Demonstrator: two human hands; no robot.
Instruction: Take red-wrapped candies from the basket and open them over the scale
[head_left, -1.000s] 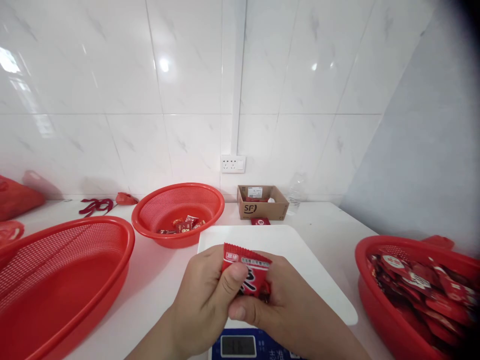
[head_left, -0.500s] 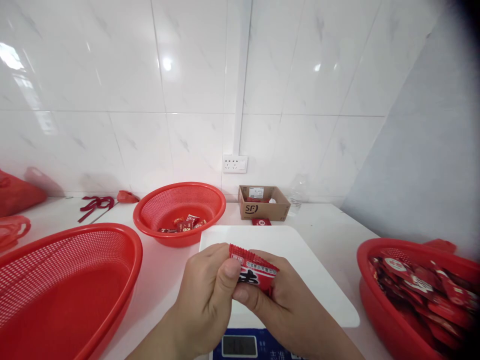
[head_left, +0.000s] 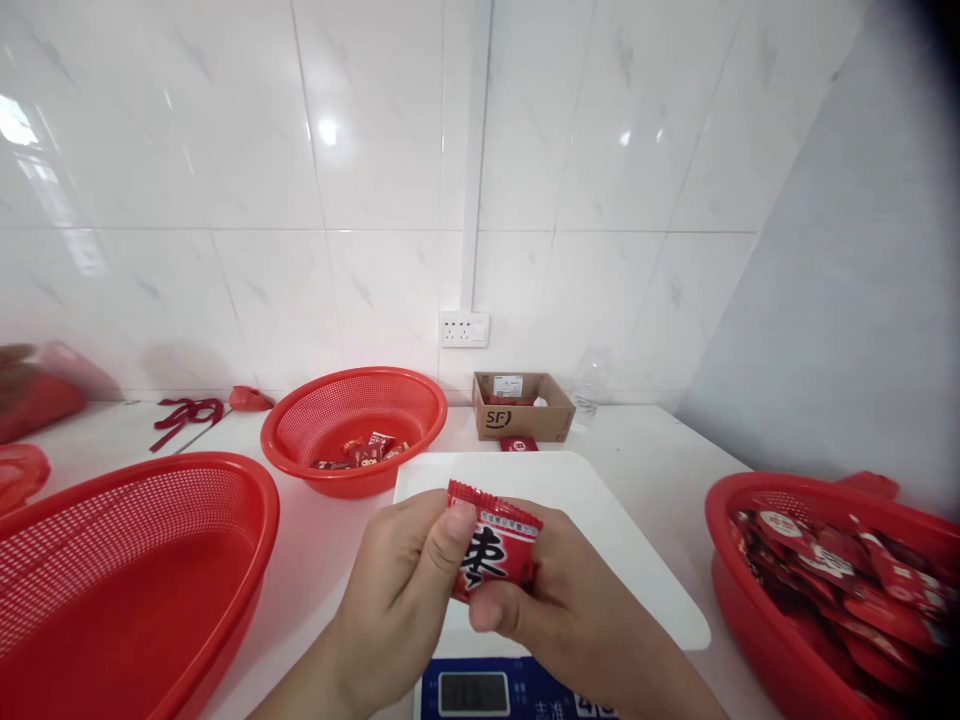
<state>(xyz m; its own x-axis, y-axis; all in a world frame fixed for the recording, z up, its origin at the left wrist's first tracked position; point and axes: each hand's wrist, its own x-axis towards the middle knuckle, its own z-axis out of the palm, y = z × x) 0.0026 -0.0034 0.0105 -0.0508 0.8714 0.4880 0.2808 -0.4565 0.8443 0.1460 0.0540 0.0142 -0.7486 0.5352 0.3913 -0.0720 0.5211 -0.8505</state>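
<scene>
A small red snack packet point(head_left: 491, 545) with a crimped top edge and black lettering is held between both hands. My left hand point(head_left: 409, 575) is closed on its left side, thumb pressed on the front near the upper corner. On the right side, my right hand point(head_left: 562, 580) grips it with the thumb across the lower front. Both hands are over a digital scale's white plate point(head_left: 637, 570). Below them shows the scale's blue panel with a display point(head_left: 474, 692), whose digits are too faint to read.
A red basket heaped with packets point(head_left: 847, 590) stands at the right. Another red basket point(head_left: 356, 390) behind holds several packets. A large red basket point(head_left: 240, 480) is at the left. Near the wall sit an open cardboard box point(head_left: 544, 420) and dark red ribbon point(head_left: 187, 412).
The packet has tilted up, so more of its printed front shows between my thumbs. Both hands keep hold of it. The view has shifted slightly. A brownish shape now shows at the far left edge.
</scene>
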